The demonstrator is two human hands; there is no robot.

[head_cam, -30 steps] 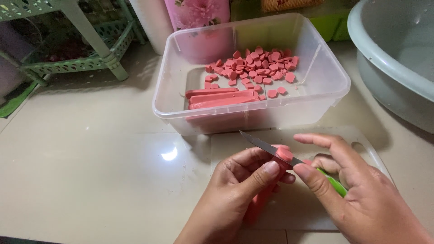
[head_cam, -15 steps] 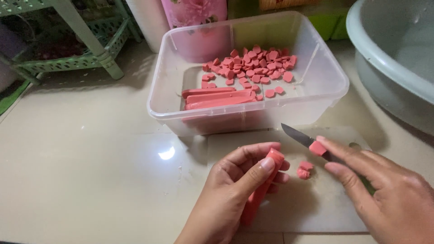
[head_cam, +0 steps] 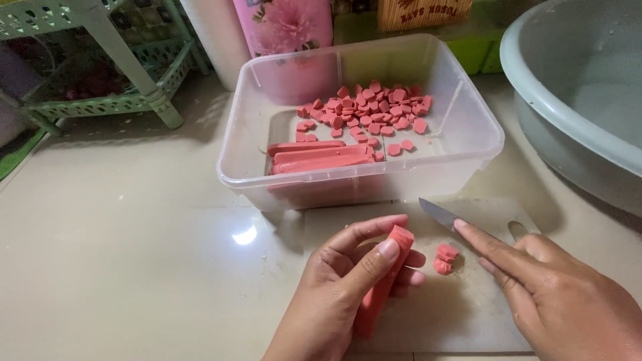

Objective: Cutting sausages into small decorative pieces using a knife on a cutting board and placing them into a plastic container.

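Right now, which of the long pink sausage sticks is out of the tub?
The sausage stick gripped in the left hand over the cutting board; the other whole sticks lie flat inside the clear tub.

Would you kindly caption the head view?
Left hand holds a pink sausage on a cutting board; right hand holds a knife.

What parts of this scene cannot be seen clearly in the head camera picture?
- Knife: only the blade tip shows; the right hand covers the handle.
- Sausage stick: its lower end is hidden under the left hand.
- Grey basin: cut off by the right and top edges; its inside is mostly out of view.
- Cutting board: the front edge is cut off by the picture's bottom edge.
- Whole sticks in the clear container: blurred through its front wall, so hard to count.
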